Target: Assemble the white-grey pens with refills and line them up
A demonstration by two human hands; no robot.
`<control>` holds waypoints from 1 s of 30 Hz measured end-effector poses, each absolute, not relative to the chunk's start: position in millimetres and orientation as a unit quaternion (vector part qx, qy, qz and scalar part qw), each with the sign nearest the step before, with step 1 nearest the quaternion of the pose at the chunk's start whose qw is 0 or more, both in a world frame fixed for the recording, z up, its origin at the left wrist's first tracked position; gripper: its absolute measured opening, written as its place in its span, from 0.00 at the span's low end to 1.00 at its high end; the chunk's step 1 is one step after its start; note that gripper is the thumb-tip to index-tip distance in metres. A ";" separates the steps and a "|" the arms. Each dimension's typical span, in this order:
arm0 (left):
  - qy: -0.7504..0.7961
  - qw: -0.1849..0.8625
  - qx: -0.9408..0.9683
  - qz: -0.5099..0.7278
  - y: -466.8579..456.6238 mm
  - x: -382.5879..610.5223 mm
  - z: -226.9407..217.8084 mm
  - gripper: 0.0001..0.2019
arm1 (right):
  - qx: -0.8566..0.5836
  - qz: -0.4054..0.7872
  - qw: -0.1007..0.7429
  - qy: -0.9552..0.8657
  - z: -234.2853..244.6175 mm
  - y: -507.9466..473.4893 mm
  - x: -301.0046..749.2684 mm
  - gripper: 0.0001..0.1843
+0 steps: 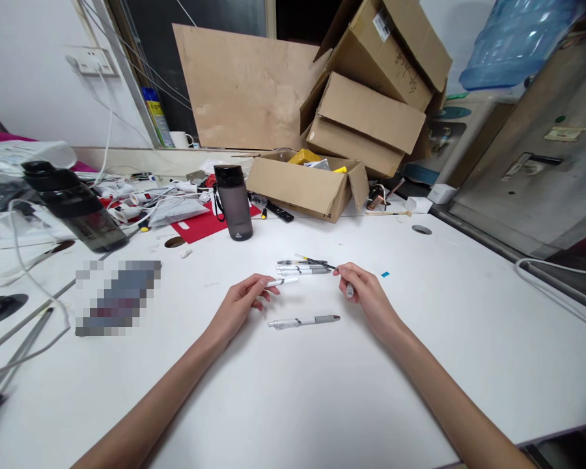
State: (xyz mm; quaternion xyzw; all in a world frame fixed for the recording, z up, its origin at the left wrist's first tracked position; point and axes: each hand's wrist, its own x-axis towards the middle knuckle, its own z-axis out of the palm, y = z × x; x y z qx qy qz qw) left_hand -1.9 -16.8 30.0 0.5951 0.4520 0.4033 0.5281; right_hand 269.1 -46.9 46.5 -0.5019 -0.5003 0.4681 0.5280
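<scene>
Between the thumb and fingers of my left hand (241, 301) is a white pen barrel (287, 281), its end pointing right. My right hand (368, 292) pinches a thin dark pen refill (320, 262) that reaches left. A short grey pen piece (350, 290) also sits in the right hand's fingers. One whole white pen with a grey grip (305, 322) lies on the table in front of me, below both hands. Just beyond the hands, several pens (303, 270) lie side by side, and the refill passes over them.
The white table (293, 397) carries a grey bottle (233, 205), a tilted dark bottle (78, 208) and a pixelated flat object (122, 296) at left. Farther back are an open cardboard box (297, 185), a remote (280, 212) and cable clutter. A small blue scrap (385, 274) lies right.
</scene>
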 end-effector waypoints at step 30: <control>0.442 0.553 0.567 0.421 -17.6 -1.5 31.9 0.20 | -0.535 0.448 0.537 -0.474 46.1 -45.3 269.0 0.26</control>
